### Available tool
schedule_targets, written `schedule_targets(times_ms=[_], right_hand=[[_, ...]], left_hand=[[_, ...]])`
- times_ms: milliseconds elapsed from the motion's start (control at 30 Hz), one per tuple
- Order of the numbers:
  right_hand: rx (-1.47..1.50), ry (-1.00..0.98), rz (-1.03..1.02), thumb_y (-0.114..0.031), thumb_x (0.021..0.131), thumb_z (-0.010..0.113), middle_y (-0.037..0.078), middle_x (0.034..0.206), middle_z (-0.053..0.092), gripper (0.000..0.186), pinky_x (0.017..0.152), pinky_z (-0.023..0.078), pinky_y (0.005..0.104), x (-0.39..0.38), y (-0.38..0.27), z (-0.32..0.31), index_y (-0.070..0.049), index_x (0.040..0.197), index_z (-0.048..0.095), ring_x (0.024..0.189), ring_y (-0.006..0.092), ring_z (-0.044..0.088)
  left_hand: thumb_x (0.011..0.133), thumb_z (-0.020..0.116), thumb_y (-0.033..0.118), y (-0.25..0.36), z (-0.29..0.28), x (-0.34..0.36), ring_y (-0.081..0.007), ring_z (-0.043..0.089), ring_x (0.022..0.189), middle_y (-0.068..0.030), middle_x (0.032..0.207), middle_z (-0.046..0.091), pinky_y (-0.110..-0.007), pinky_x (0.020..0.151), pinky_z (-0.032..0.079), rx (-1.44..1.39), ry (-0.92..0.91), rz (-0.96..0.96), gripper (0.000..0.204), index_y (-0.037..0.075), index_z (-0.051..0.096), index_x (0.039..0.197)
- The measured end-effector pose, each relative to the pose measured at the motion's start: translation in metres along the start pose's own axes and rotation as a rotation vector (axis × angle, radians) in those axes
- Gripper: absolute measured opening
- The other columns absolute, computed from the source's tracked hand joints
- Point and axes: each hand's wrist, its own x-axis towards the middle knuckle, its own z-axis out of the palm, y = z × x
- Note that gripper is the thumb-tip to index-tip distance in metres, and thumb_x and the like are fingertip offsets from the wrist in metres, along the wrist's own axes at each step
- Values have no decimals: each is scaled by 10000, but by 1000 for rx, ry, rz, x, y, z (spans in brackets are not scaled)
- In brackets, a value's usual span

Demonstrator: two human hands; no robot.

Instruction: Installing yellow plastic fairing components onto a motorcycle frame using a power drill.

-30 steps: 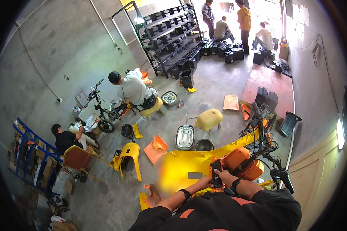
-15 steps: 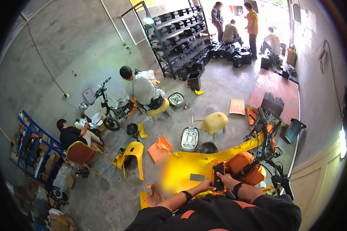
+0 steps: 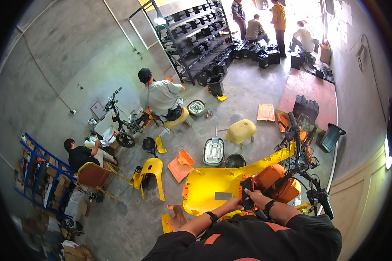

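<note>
A black rectangular part [image 3: 247,195] sits between orange pieces at the inner edge of a large yellow body panel [image 3: 207,180]. My right hand [image 3: 258,199] grips it from the right, the thumb on top. Close on its left is my left hand [image 3: 235,204], fingers curled in at the part's lower side; what they hold is hidden. Beside my right hand lie orange covers [image 3: 271,177], and a handlebar with black cables [image 3: 311,190] stands to their right. The yellow panel has a rectangular cutout left of the black part.
A yellow stool [image 3: 241,132], a black bucket [image 3: 234,161] and a grey-white tub [image 3: 214,152] stand beyond the panel. Orange and yellow panels [image 3: 180,165] lie on the floor. One person [image 3: 161,100] sits on a stool, another [image 3: 82,154] near blue shelving. More people are by the doorway.
The view has shifted slightly, so the room sits a little higher. Both hands stay at the black part, with my left hand slightly higher. The seated person ahead sits more upright.
</note>
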Motion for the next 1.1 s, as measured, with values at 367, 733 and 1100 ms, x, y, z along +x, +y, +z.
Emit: schedule_targets(times_ms=[367, 733, 1100], right_hand=[[65, -10, -99, -404, 892, 652, 140, 1001, 638, 599, 742, 501, 365, 23, 16, 0, 102, 1183, 516, 841, 233, 634], [35, -29, -14, -457, 865, 656, 136, 1174, 609, 603, 846, 480, 390, 24, 14, -3, -50, 1287, 514, 1041, 263, 605], [44, -67, -37, -500, 855, 649, 145, 1141, 621, 629, 844, 475, 403, 52, 33, -4, -53, 1277, 515, 1033, 275, 608]], left_hand=[[712, 712, 110, 5, 1, 3, -383, 643, 748, -229, 783, 650, -432, 672, 491, -9, -3, 56, 180, -22, 667, 826], [715, 751, 138, 8, 5, 1, -383, 639, 776, -210, 810, 655, -435, 694, 487, 29, 43, -27, 244, -18, 631, 859], [724, 755, 137, 20, -5, -5, -362, 632, 766, -191, 760, 626, -421, 656, 475, -30, 71, -20, 222, -13, 606, 792]])
